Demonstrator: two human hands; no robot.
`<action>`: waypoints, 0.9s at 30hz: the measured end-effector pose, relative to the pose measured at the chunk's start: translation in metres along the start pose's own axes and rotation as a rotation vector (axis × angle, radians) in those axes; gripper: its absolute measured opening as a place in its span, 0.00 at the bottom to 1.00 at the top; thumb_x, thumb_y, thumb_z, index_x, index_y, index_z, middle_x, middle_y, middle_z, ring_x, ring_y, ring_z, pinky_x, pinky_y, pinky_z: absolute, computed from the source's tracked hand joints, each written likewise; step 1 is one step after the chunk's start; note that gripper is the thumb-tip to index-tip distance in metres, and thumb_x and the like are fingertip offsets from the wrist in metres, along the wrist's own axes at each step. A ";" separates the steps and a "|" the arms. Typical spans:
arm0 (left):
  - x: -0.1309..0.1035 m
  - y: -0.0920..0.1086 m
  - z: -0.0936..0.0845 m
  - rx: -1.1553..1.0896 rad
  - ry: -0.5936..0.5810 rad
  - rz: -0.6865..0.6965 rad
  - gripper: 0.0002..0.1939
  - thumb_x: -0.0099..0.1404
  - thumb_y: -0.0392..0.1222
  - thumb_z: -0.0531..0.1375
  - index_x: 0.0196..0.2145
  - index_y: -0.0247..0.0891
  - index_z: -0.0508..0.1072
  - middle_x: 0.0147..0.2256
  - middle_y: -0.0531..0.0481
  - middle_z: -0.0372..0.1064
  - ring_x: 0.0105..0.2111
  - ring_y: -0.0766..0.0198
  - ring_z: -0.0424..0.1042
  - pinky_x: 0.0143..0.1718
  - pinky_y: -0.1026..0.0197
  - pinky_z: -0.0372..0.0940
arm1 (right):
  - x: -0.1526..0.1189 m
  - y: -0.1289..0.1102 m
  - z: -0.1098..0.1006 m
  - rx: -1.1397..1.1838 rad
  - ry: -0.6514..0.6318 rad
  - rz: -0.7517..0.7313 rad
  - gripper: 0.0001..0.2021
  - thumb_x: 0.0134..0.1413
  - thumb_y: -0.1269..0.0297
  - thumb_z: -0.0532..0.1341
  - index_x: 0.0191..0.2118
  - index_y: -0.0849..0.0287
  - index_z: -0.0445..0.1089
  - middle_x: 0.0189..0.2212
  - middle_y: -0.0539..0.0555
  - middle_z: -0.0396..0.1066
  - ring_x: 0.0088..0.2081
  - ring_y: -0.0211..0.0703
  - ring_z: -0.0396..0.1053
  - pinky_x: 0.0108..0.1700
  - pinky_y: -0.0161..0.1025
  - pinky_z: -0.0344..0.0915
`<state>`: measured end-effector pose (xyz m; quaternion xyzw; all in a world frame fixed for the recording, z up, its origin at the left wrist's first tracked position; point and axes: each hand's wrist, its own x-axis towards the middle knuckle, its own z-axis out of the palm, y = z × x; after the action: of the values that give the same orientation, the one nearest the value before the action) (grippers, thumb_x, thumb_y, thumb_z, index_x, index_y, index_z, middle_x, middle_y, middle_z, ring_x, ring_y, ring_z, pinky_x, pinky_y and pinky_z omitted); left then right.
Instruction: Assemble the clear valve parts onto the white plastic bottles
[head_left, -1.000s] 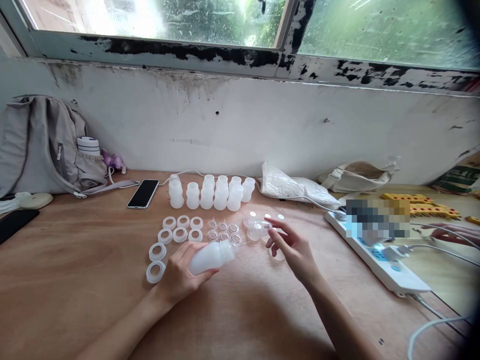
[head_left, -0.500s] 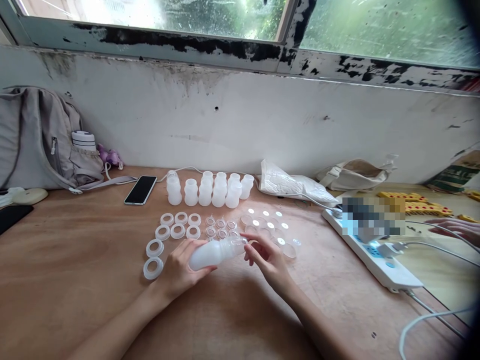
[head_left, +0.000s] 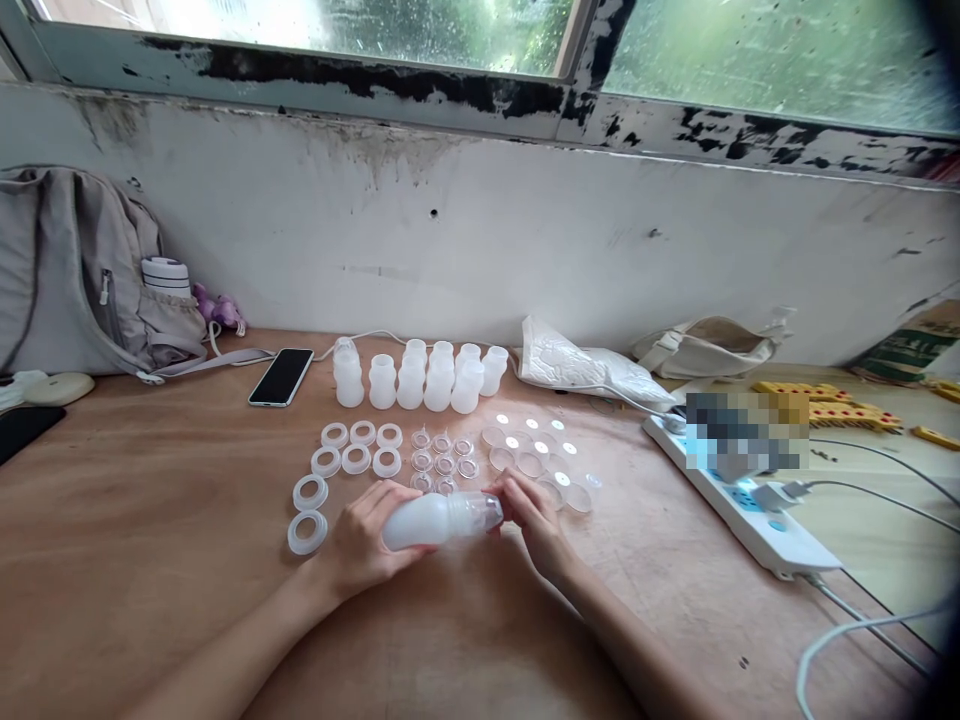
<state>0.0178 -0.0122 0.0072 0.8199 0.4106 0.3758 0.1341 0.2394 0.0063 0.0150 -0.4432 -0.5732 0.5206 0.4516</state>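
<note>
A milky plastic baby bottle (head_left: 420, 521) lies sideways in my left hand (head_left: 366, 532), whose fingers wrap its base. Its clear teat end (head_left: 491, 513) points right. At that end my right hand (head_left: 536, 515) is closed, thumb and fingers pinched on the teat's tip; the exact contact is partly hidden. Just beyond the bottle are several small clear teats (head_left: 444, 465). White collar rings (head_left: 356, 459) lie to their left, and clear discs (head_left: 529, 464), some with white centres, to their right.
Several milky bottles (head_left: 439, 385) stand at the back; the leftmost bottle (head_left: 348, 372) has a clear top. A phone (head_left: 281, 378) and a grey backpack (head_left: 71, 275) are at left. A white bag (head_left: 562, 358), a power strip (head_left: 750, 510) and its cables (head_left: 862, 620) occupy the right.
My right hand has moved slightly down and closed its fingers on the bottle's clear end. The bottle now lies more level. A co-worker's hand at the far right has left the view.
</note>
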 end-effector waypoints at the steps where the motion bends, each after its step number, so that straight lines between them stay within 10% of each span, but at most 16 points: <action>1: 0.001 0.002 0.000 -0.009 -0.018 0.023 0.21 0.52 0.45 0.62 0.43 0.38 0.65 0.38 0.46 0.68 0.37 0.59 0.68 0.38 0.58 0.66 | 0.001 0.002 0.002 0.076 0.005 0.038 0.20 0.54 0.48 0.50 0.23 0.59 0.63 0.17 0.49 0.61 0.18 0.36 0.60 0.22 0.34 0.57; 10: -0.004 0.008 0.006 0.001 -0.113 0.136 0.20 0.52 0.46 0.61 0.42 0.38 0.65 0.34 0.47 0.68 0.32 0.60 0.67 0.33 0.59 0.65 | -0.002 0.003 0.017 0.309 -0.257 0.262 0.26 0.55 0.45 0.43 0.26 0.61 0.65 0.24 0.53 0.64 0.25 0.38 0.61 0.28 0.35 0.58; 27: -0.006 0.012 0.006 0.048 -0.086 0.223 0.19 0.51 0.44 0.60 0.40 0.35 0.65 0.30 0.46 0.67 0.29 0.60 0.67 0.27 0.59 0.65 | -0.006 0.001 0.019 0.084 -0.307 0.097 0.20 0.56 0.52 0.46 0.21 0.59 0.59 0.22 0.50 0.56 0.27 0.39 0.55 0.32 0.37 0.55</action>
<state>0.0266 -0.0243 0.0066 0.8787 0.3199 0.3429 0.0892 0.2217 -0.0037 0.0129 -0.3663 -0.5913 0.6269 0.3510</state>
